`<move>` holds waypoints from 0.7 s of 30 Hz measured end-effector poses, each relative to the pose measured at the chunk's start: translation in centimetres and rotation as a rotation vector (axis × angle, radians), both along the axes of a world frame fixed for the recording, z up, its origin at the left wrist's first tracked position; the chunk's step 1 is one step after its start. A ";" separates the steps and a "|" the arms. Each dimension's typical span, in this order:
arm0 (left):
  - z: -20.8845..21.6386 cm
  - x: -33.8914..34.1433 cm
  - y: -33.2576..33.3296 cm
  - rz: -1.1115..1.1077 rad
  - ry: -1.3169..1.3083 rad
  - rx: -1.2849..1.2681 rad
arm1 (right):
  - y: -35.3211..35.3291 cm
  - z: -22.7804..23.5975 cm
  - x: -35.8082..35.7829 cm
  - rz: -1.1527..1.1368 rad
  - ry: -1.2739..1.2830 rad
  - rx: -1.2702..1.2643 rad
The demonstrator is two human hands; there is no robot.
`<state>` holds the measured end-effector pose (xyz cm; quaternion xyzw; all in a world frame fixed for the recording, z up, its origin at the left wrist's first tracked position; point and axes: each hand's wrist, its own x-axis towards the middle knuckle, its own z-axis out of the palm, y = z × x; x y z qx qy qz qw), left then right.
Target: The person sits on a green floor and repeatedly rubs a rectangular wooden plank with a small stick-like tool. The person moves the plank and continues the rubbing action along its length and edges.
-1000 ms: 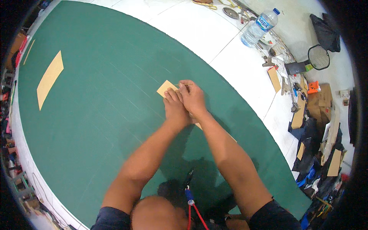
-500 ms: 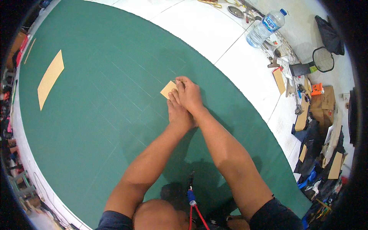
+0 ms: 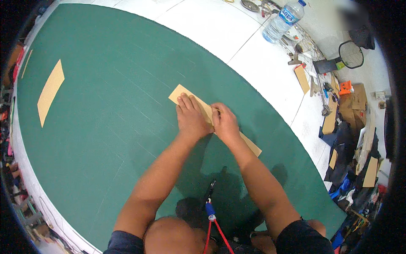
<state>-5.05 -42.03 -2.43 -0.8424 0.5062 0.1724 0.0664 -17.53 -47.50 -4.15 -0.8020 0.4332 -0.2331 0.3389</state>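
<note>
A long tan cardboard strip (image 3: 206,111) lies slantwise on the green fabric (image 3: 80,161). My left hand (image 3: 191,116) rests flat on its upper part, fingers stretched over it. Closer to the strip's lower right, my right hand (image 3: 226,122) pinches a thin, pencil-like stick (image 3: 218,110) against the long far edge. The right hand and wrist hide part of the strip, and its end comes out beyond them. Thin pale lines, roughly parallel, run across the fabric to the left of the strip.
Another tan cardboard piece (image 3: 51,94) lies at the far left of the fabric, with a thin tan stick (image 3: 26,64) beyond it. White floor tiles (image 3: 237,38) border the fabric. A water bottle (image 3: 283,22), a mesh racket (image 3: 351,55) and assorted tools line the right wall.
My right hand has slid down and right along the strip, away from its upper end. My left hand now lies flatter on the strip, no longer under the right, and more cardboard shows.
</note>
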 end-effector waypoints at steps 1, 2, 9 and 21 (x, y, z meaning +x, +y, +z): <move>0.8 -0.2 -0.1 -0.002 0.028 0.018 | 0.5 -0.2 -1.3 -0.037 -0.017 -0.015; 1.5 -0.2 -0.3 -0.002 0.051 0.034 | 0.7 0.0 -1.9 -0.059 -0.012 0.022; -1.8 0.2 0.0 0.013 -0.054 -0.058 | 0.7 0.4 1.3 -0.060 0.015 0.048; 1.5 -0.4 -0.5 0.016 0.030 0.033 | 5.0 0.4 -13.4 -0.381 0.033 0.155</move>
